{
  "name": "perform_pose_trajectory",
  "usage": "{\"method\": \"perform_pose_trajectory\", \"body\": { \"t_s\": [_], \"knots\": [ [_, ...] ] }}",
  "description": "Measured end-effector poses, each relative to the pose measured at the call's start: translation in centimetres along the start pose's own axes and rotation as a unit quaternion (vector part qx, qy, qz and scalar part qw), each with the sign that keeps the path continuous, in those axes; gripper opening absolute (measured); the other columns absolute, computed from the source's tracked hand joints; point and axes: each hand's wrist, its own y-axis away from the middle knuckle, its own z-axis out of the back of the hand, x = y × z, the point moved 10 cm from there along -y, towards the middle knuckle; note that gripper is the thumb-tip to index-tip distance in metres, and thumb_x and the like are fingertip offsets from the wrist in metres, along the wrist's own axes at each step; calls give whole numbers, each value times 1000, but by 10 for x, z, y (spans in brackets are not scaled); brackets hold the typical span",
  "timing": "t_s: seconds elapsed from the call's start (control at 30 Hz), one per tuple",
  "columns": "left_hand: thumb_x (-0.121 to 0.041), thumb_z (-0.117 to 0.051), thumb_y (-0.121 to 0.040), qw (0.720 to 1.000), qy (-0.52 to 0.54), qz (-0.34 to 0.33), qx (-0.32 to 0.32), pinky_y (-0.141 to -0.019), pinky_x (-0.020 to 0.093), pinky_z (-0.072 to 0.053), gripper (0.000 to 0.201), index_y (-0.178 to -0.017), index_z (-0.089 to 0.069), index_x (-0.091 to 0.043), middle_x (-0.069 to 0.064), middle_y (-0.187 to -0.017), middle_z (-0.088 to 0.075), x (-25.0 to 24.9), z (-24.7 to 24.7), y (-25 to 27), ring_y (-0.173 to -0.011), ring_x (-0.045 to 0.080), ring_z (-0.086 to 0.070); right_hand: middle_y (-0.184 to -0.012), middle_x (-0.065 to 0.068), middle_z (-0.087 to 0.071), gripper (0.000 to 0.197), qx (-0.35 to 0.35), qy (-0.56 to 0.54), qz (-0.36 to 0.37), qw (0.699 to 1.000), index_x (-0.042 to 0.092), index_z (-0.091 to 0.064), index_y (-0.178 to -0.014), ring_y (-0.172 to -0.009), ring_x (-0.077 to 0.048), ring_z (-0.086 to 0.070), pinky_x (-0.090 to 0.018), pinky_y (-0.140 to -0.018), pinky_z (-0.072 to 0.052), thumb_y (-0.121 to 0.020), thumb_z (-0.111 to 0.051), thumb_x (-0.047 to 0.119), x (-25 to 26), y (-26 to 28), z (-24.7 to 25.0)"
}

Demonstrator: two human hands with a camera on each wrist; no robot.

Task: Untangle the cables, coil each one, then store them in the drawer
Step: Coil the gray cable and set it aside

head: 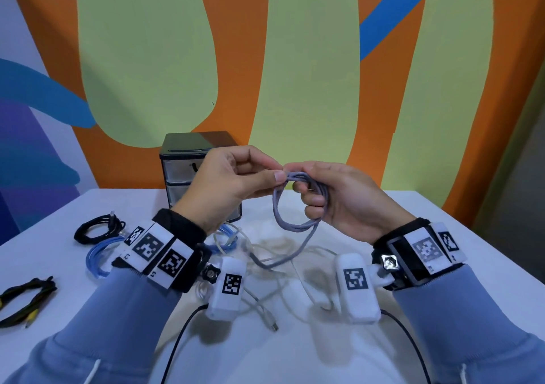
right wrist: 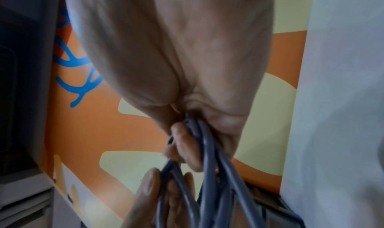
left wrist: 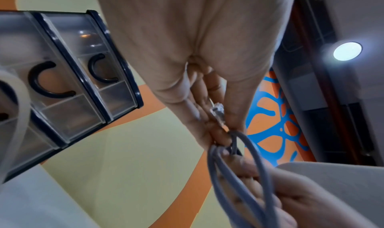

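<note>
Fingers [head: 312, 199] of the right hand [head: 339, 195] curl round a grey cable [head: 295, 207], looped in a small coil above the table [head: 442, 236]; the left hand [head: 227, 180] pinches its top, clear plug tucked inside.

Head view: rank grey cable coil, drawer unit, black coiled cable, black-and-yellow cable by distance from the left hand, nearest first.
1. grey cable coil: pinched in the left hand, also held by the right hand.
2. drawer unit: just behind the hand.
3. black coiled cable: on the table, far left.
4. black-and-yellow cable: left edge, nearest the camera.
</note>
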Motion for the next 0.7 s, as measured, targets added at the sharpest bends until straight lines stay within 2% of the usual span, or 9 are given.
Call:
{"method": "perform_pose_trajectory", "body": {
  "t_s": [0.13,0.2,0.27,0.33,0.37,0.43,0.53,0.6,0.7],
  "knots": [
    [-1,-85,-83,998,-1,-36,-42,-76,29,-61,19,-99,-76,1,28,-95,-77,-8,5,-2,-76,23,-75,-74,1,-35,36,12,-1,30,999,-4,-66,-132,-63,-13,-23,-24,-54,-25,-108,-48,16,8,1,-8],
    [-4,-87,-81,997,8,-36,-62,-74,30,-61,24,-101,-75,0,21,-88,-78,-8,7,-2,-76,24,-76,-72,0,-43,31,9,58,63,996,-2,-69,-129,-61,-13,-24,-25,-56,-23,-103,-60,13,11,3,-10],
    [-9,-89,-78,997,21,-27,-74,-74,31,-62,31,-103,-75,1,16,-86,-77,-6,9,-2,-76,25,-76,-78,-23,-50,25,-10,131,113,985,0,-73,-121,-60,-16,-27,-28,-56,-24,-98,-70,12,15,3,-12],
    [-17,-91,-74,996,34,-17,-82,-76,33,-62,39,-104,-75,1,15,-91,-75,-2,12,-3,-79,26,-75,-82,-38,-39,23,-30,162,142,976,2,-76,-110,-66,-25,-22,-30,-55,-23,-95,-76,19,15,3,-13],
    [-21,-91,-73,996,41,-9,-80,-78,32,-62,40,-103,-75,0,15,-93,-74,1,11,-3,-81,26,-74,-81,-39,-34,23,-40,167,147,974,2,-76,-107,-68,-27,-20,-31,-55,-23,-95,-77,21,15,2,-12],
    [-27,-87,-77,997,47,11,-63,-81,30,-60,37,-103,-76,-2,16,-96,-75,7,6,-4,-84,24,-74,-77,-34,-32,26,-57,176,153,971,0,-75,-103,-67,-29,-18,-33,-54,-21,-95,-77,25,14,1,-9],
    [-33,-76,-92,998,39,35,-45,-92,35,-61,36,-110,-77,-2,21,-107,-76,13,4,-5,-96,21,-74,-64,-10,-37,28,-112,167,174,964,-1,-71,-96,-57,-21,-23,-29,-51,-25,-97,-75,26,20,3,4],
    [-19,-64,-105,997,15,55,-49,-97,39,-62,21,-114,-78,-6,16,-113,-77,16,12,-7,-101,21,-72,-58,8,-35,22,-178,123,187,958,6,-69,-90,-51,-14,-28,-24,-48,-29,-98,-74,26,27,7,23],
    [10,-55,-100,992,-94,84,26,-92,31,-62,36,-116,-79,-12,9,-112,-81,20,13,-5,-105,23,-75,-54,11,-31,21,-247,60,204,946,11,-65,-90,-48,-12,-27,-22,-46,-30,-101,-71,28,34,14,48]
  ]
}}
